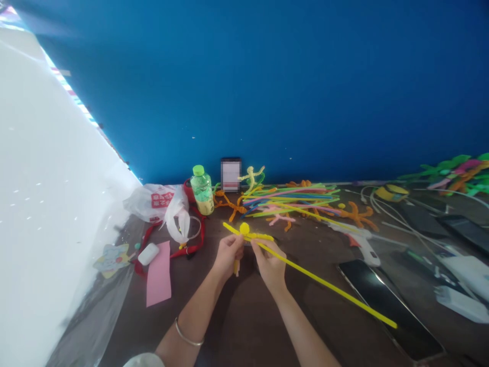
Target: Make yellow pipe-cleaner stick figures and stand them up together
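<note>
Over the table's middle, both hands meet at a small yellow pipe-cleaner figure (244,229) with a round, coiled head. My left hand (228,253) is closed in a pinch on the figure just below its head. Thumb and fingers of my right hand (272,262) pinch a long yellow pipe cleaner (328,284) beside the figure. Its long free end slants down to the right, over a dark phone (389,306). A short yellow piece sticks out to the upper left of the head. The fingers partly hide the figure's body.
Behind my hands lie a heap of coloured pipe cleaners (294,200) and several orange figures (357,216). A green-capped bottle (202,191), a plastic bag (153,203) and pink paper (159,275) are left. A glue gun (369,247) and cables (376,201) lie right. A blue wall (244,92) closes the back.
</note>
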The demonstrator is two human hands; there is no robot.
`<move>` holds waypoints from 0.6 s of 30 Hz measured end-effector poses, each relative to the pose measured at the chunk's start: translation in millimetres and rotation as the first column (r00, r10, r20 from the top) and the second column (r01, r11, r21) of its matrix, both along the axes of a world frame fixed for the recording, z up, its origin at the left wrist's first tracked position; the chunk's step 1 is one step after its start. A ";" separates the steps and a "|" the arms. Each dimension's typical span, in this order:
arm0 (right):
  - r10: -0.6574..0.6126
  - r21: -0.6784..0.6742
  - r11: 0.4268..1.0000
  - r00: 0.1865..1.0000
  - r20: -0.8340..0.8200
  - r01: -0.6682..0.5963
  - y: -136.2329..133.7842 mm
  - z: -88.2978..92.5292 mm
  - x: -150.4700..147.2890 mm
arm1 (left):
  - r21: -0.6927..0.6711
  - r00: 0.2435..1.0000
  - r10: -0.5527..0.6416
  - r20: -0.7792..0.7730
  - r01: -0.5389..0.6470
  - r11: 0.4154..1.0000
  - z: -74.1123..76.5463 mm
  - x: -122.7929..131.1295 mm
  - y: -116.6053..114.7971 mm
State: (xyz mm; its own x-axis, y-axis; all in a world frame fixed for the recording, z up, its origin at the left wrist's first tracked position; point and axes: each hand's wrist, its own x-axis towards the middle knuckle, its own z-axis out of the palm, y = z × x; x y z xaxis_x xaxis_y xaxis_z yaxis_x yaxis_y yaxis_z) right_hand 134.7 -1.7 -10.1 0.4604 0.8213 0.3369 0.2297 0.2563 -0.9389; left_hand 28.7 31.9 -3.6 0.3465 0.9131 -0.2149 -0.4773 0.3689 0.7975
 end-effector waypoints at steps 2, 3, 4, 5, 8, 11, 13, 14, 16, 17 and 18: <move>0.001 -0.011 1.000 1.000 -0.029 -0.001 0.2 1.3 0.2 | 0.002 0.998 -0.042 0.051 0.042 0.999 -1.8 0.2 -0.1; 0.003 -0.022 1.000 0.998 -0.056 -0.004 0.3 2.5 0.1 | -0.001 0.995 -0.060 0.075 0.060 0.998 -2.9 0.3 0.0; 0.015 -0.040 0.999 0.995 -0.095 -0.019 0.5 3.6 0.1 | -0.005 0.992 -0.076 0.097 0.077 0.997 -4.2 0.4 0.3; 0.037 -0.061 0.997 0.989 -0.145 -0.046 0.8 4.2 0.3 | -0.010 0.989 -0.092 0.116 0.094 0.996 -5.6 0.5 0.7; 0.106 -0.103 0.984 0.947 -0.304 -0.143 3.1 2.2 2.0 | -0.043 0.983 -0.111 0.150 0.118 0.992 -9.6 0.2 2.5; 0.159 -0.075 0.977 0.912 -0.379 -0.202 6.6 -3.3 5.2 | -0.074 0.980 -0.103 0.168 0.117 0.990 -11.7 -0.4 3.9; 0.204 -0.036 0.970 0.880 -0.429 -0.242 8.7 -4.9 7.1 | -0.075 0.978 -0.110 0.179 0.125 0.989 -11.8 -0.9 4.0; 0.225 -0.018 0.965 0.857 -0.463 -0.262 9.4 -4.6 7.9 | -0.071 0.976 -0.118 0.182 0.133 0.989 -11.6 -1.1 3.9; 0.258 -0.006 0.952 0.816 -0.517 -0.305 9.9 -2.3 9.3 | -0.061 0.971 -0.153 0.183 0.167 0.984 -10.9 -1.7 3.4; 0.269 -0.015 0.945 0.804 -0.530 -0.326 9.8 -0.8 10.0 | -0.058 0.966 -0.181 0.185 0.195 0.979 -10.6 -2.1 3.0; 0.277 -0.030 0.938 0.799 -0.534 -0.346 9.6 0.7 10.6 | -0.057 0.958 -0.211 0.192 0.226 0.973 -10.6 -2.7 2.7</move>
